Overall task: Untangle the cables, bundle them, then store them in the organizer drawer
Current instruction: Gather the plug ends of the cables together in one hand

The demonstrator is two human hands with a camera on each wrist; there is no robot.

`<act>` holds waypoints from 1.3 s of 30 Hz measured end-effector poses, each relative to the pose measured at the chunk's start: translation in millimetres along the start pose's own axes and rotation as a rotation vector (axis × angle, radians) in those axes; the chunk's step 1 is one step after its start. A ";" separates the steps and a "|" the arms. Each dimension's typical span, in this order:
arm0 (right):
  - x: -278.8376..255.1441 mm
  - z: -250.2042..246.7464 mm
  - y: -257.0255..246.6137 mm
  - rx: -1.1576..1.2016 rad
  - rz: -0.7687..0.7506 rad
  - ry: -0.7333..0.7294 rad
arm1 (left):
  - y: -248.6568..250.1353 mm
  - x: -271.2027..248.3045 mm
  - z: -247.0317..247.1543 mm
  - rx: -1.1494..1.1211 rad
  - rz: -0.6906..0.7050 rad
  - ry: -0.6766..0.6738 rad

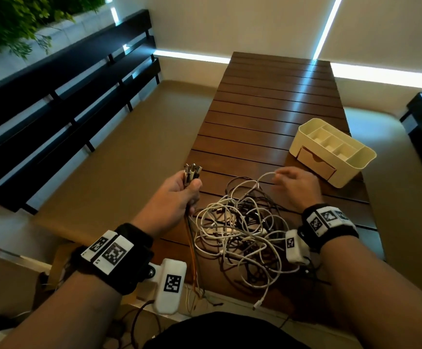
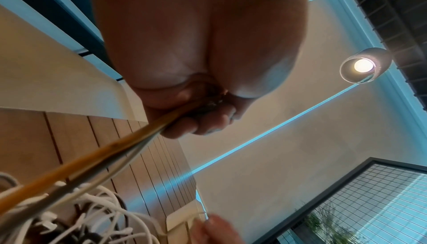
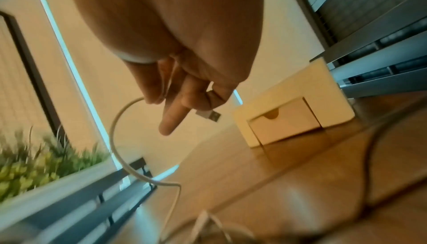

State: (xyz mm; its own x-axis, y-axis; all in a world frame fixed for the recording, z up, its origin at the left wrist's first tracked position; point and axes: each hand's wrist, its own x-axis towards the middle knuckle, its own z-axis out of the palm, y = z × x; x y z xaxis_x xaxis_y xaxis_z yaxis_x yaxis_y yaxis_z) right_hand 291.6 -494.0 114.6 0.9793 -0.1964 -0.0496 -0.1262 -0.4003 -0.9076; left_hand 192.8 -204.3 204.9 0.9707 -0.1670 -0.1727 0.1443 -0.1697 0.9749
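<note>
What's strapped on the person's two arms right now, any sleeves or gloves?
Both forearms are bare, no sleeves or gloves. Each wrist wears a black band, left wrist band and right wrist band, topped with white plates bearing black square-pattern tags. A white tagged camera housing hangs off the left band, a smaller one off the right.

A loose tangle of cables (image 1: 240,230), mostly white with some black, lay heaped on the near end of the slatted wooden table (image 1: 275,102). Several cable ends with metal plugs (image 1: 192,172) stood gathered upright in a fist, their orange and pale leads trailing down into the heap. One white cable (image 3: 120,138) arced up out of the pile to a pinched USB plug (image 3: 209,115). The cream plastic organizer (image 1: 331,151), with open top compartments, sat just beyond, its small front drawer (image 1: 317,165) closed.
</note>
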 end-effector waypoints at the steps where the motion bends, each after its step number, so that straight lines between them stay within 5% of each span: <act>1: -0.8 -9.6 -14.0 0.004 -0.045 0.037 | 1.8 1.0 2.7 0.000 0.008 -0.007; 8: -26.8 -43.7 -92.8 0.346 -0.246 0.172 | 11.6 8.0 19.3 -0.123 0.081 0.054; 12: -74.3 -18.8 -106.0 0.501 -0.213 -0.024 | 11.4 11.0 28.5 -0.218 0.093 0.077; 21: -142.4 13.4 -100.2 0.419 -0.255 -0.212 | 12.7 3.2 51.2 -0.279 0.128 0.063; 26: -151.9 17.9 -97.3 0.361 -0.281 -0.157 | 22.9 -8.9 59.4 -0.360 0.170 -0.010; 39: -154.5 27.7 -105.1 0.331 -0.317 -0.120 | 17.2 -8.9 55.1 -0.356 0.201 0.075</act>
State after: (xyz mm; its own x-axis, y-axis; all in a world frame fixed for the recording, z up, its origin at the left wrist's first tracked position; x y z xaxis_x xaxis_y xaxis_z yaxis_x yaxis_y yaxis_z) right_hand 158.0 -396.8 206.1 0.9752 0.0019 0.2214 0.2202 -0.1134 -0.9688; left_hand 176.1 -259.3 215.4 0.9957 -0.0891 0.0241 -0.0051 0.2076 0.9782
